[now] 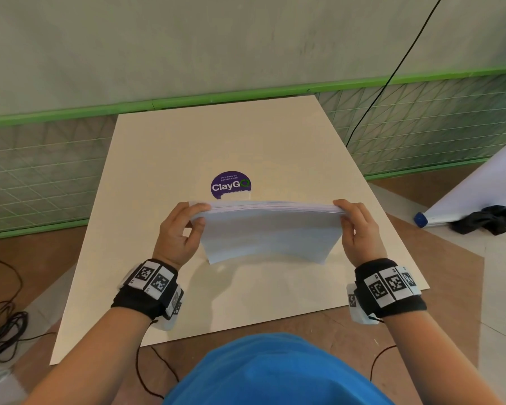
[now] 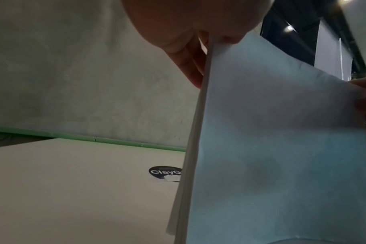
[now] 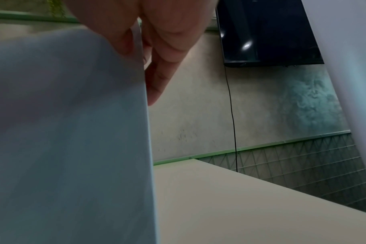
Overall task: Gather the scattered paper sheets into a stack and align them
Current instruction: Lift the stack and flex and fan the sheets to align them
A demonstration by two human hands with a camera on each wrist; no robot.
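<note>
A stack of white paper sheets (image 1: 270, 232) stands on edge over the middle of the cream table (image 1: 158, 159), its top edge uppermost and its face towards me. My left hand (image 1: 184, 226) pinches the stack's upper left corner, thumb in front and fingers behind. At the upper right corner my right hand (image 1: 355, 223) holds it the same way. In the left wrist view the stack (image 2: 282, 148) hangs down from my fingers (image 2: 190, 66), its edge layers visible. The right wrist view shows the paper (image 3: 69, 140) filling the left side, fingers (image 3: 159, 74) behind it.
A round purple sticker (image 1: 230, 185) lies on the table just beyond the stack. A green-framed mesh fence (image 1: 421, 124) runs behind the table. A black cable (image 1: 392, 74) hangs at the right. A rolled white sheet and black cloth (image 1: 488, 219) lie on the floor at the right; cables (image 1: 3, 331) at the left.
</note>
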